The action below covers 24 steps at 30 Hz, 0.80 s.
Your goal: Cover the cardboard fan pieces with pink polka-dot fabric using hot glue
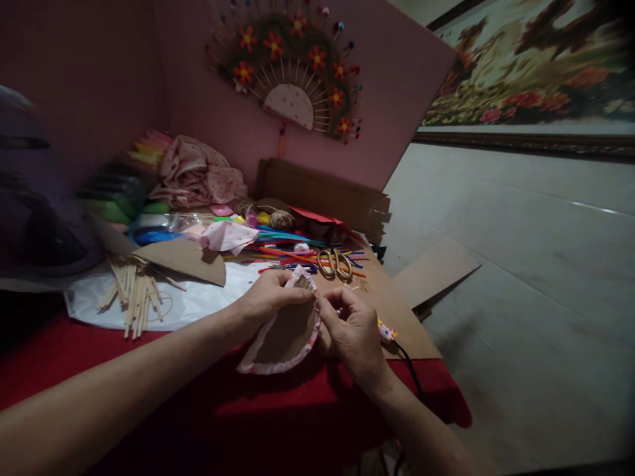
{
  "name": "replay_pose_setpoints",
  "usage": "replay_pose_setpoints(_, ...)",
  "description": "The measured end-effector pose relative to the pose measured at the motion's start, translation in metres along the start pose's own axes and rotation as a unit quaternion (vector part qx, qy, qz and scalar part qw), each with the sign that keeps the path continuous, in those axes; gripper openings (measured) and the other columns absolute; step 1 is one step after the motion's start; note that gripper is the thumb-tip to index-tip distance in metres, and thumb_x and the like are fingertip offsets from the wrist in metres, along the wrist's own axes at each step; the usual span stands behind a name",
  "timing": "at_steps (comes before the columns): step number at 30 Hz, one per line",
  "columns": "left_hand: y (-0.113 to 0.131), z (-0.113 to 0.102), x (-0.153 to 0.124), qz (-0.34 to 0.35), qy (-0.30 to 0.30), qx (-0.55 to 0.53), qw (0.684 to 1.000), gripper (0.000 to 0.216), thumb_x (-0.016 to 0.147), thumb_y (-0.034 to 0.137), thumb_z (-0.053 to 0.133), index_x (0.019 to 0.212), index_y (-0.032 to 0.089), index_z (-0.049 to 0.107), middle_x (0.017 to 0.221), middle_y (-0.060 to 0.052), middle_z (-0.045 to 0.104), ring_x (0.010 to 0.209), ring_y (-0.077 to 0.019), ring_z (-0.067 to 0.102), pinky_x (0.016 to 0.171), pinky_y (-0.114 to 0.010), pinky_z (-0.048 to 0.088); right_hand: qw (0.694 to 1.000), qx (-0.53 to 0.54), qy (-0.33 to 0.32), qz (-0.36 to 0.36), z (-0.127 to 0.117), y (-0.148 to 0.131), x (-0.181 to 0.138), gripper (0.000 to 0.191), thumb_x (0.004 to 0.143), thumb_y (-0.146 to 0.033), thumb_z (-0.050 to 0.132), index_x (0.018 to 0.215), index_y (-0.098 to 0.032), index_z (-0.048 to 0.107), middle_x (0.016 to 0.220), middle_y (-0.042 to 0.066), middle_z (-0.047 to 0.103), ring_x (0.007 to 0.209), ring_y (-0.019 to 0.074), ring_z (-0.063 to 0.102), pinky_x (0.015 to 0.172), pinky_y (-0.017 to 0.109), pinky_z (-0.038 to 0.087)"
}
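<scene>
Spreads red cloth across the bottom of the frame. Just above, at the centre, grips a half-round cardboard piece rimmed with pale spotted fabric, pressing the left hand's thumb onto its upper face and keeping most of the other fingers out of sight. Pinches the right rim between thumb and forefinger of the right hand, with the tips closed on the edging. Shows a patterned object and black cable just right of that hand, by a flat brown cardboard sheet. Left of centre, holds wooden sticks on white plastic, below a cut cardboard sector. Beyond the hands, displays gold-handled scissors beside coloured pipe cleaners. Farther back, has a twine ball, bunched spotted cloth at upper left and upright cardboard near the middle. Across the top, carries a flower-trimmed fan on a pink board, then a framed painting at upper right.
</scene>
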<state>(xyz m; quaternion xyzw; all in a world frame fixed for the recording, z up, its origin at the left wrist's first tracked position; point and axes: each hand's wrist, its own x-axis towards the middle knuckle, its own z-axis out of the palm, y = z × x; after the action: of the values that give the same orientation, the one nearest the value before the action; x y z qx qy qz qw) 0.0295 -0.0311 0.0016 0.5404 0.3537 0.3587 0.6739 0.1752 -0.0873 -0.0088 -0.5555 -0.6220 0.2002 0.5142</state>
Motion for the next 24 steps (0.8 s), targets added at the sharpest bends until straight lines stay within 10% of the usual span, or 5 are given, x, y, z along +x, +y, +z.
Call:
replay_pose_setpoints(11,-0.0010,-0.0009,0.0024,-0.018,0.024,-0.018,0.999,0.019,0.059,0.026,0.072,0.066,0.013,0.060,0.056,0.001,0.059,0.048,-0.0100,0.051,0.049,-0.023,0.036,0.999,0.047,-0.028,0.005,-0.0033,0.0044,-0.0029,0.015,0.085,-0.032,0.054,0.081,-0.019,0.060,0.072,0.001,0.061,0.061,0.0132,0.052,0.055,0.025,0.040)
replay_pose_setpoints(24,-0.0007,0.0036,-0.0020,0.070,0.029,0.055,0.996,0.023,0.062,0.033,0.069,0.068,0.014,0.057,0.062,0.000,0.058,0.056,-0.0114,0.050,0.051,-0.023,0.037,0.943,-0.261,0.057,-0.196,0.0056,0.0037,-0.0071,0.008,0.082,-0.019,0.053,0.075,-0.017,0.057,0.071,0.003,0.058,0.060,0.0146,0.051,0.059,0.028,0.039)
